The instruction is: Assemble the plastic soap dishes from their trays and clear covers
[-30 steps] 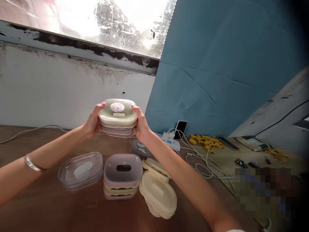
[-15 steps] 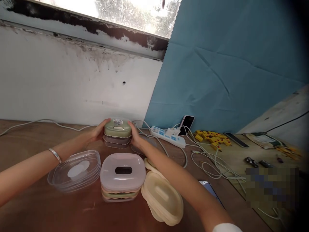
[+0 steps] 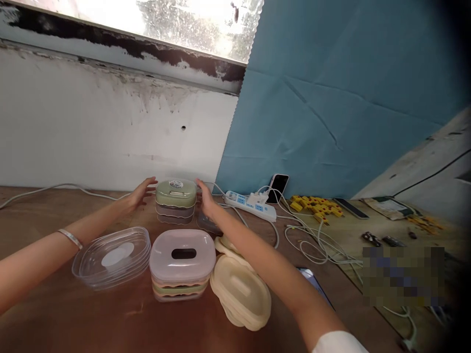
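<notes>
A stack of oval plastic pieces (image 3: 175, 198), green above and grey below, stands near the wall. My left hand (image 3: 142, 192) is open just left of this stack, fingers apart, with a gap between. On the stack's right side is my right hand (image 3: 206, 200), thumb and fingers loosely extended; whether it still touches the stack I cannot tell. Closer to me sits a stack topped by a pink oval piece (image 3: 180, 267) with a slot. Left of it lie clear plastic lids (image 3: 117, 257), nested together. Cream oval lids (image 3: 241, 289) overlap on its right, below my right forearm.
Behind my right hand a grey piece (image 3: 209, 223) is partly hidden. A white power strip (image 3: 250, 206) with plugs and a leaning phone (image 3: 277, 189) stand by the blue cloth (image 3: 312, 122). Cables (image 3: 316, 245) and yellow parts (image 3: 316, 207) lie at right.
My left hand has come off the green-topped stack and moved left. My right hand has loosened at its other side. The stack stays in place; the view has shifted slightly.
</notes>
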The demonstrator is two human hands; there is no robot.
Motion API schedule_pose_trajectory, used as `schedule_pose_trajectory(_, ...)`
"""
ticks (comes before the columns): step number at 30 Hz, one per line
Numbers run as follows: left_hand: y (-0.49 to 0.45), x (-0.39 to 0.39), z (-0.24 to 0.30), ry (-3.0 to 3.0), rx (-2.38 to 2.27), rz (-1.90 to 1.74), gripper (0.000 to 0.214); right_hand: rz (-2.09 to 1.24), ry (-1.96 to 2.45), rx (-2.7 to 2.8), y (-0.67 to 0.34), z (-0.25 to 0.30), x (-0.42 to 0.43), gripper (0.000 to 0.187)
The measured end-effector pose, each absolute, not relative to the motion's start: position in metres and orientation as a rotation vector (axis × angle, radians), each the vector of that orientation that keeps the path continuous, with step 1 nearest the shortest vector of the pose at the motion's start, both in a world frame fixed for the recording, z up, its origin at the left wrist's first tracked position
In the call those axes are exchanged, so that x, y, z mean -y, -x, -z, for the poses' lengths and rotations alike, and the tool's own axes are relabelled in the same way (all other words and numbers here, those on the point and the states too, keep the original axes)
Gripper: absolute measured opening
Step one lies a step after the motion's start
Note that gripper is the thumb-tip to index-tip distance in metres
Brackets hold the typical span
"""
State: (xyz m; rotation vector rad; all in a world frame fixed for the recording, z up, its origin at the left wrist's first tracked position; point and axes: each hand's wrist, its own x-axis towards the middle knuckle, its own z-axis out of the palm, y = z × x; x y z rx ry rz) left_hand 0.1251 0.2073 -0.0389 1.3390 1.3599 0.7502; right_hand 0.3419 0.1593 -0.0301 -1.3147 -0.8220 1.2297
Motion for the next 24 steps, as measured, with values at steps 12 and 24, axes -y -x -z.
schedule_pose_trajectory(12,-0.073,-0.080,-0.011,-2.130,-1.376,-0.875,0.060,-0.779,1.472,1.131,-0.430,0.005,-0.018,0.035)
schedule_pose_trajectory(24,-0.131,-0.028,0.000,-2.526,-1.133,-0.354,0.086,-0.639,1.667,1.455,-0.481,0.078,0.057,0.027)
